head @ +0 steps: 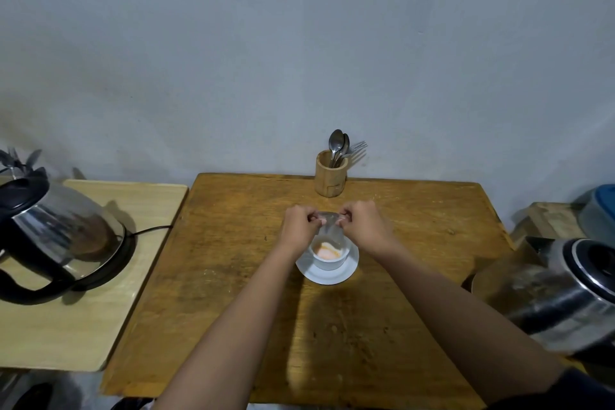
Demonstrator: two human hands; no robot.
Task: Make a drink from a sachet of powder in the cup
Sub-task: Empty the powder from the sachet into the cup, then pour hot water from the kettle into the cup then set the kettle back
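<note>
Above the white cup [329, 258] on its saucer [327, 276], mid-tabletop [233, 243], the left hand [299, 226] and right hand [361, 221] pinch the sachet [329, 230], fingers clamped on its upper corners, long axis hanging mouth-down; orange powder lies inside the cup. Nearest water source, probably: kettle [60, 236] at left; spoons [337, 146] behind.

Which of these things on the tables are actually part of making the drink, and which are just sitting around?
In use:
- clear plastic sachet, held over the cup by left hand and right hand
- white ceramic cup holding orange-pink powder
- white round saucer under it

Likely needed soon:
- steel electric kettle
- metal spoons in the bamboo holder

Lying about:
- second steel kettle
- blue-lidded container
</note>
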